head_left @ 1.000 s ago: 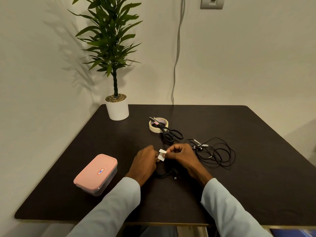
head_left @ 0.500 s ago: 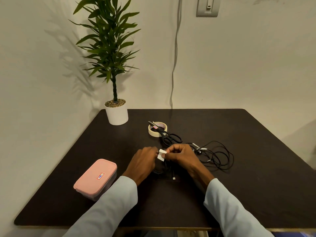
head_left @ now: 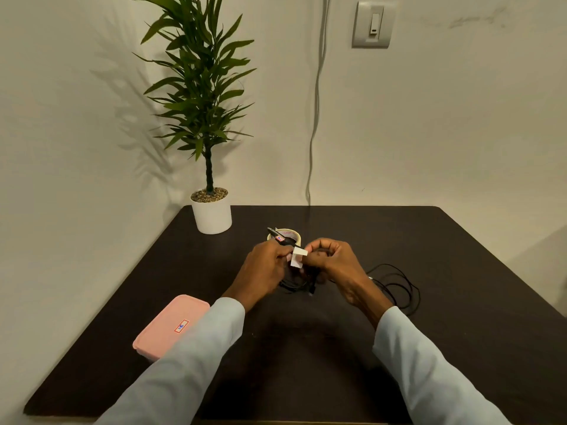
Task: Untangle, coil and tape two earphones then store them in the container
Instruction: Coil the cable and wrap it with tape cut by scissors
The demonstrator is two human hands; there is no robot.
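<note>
**Inspector A:** State of the hands?

**Inspector B:** Both are raised above the dark table (head_left: pixel 460 271), close together. The left hand (head_left: pixel 264 268) has its fingers curled, pinching the near edge of a small white piece of tape (head_left: pixel 298 258). The right hand (head_left: pixel 333 260) is curled too, its fingertips on the other edge of that tape and around a black coiled earphone (head_left: pixel 294 285), whose loops and plug hang just below the two hands.

**Inspector A:** The second earphone?

**Inspector B:** A loose black earphone (head_left: pixel 395 283) lies on the table to the right of the right wrist, uncoiled, partly hidden by that forearm.

**Inspector A:** The container?

**Inspector B:** A pink-lidded container (head_left: pixel 165 329), lid on, sits at the near left of the table, partly covered by the left sleeve (head_left: pixel 184 363).

**Inspector A:** Anything else on the surface?

**Inspector B:** A tape roll (head_left: pixel 291 235) just behind the hands, with scissors (head_left: pixel 277 236) resting across it; the handles are hidden. A potted plant (head_left: pixel 211 213) stands at the far left corner
</note>
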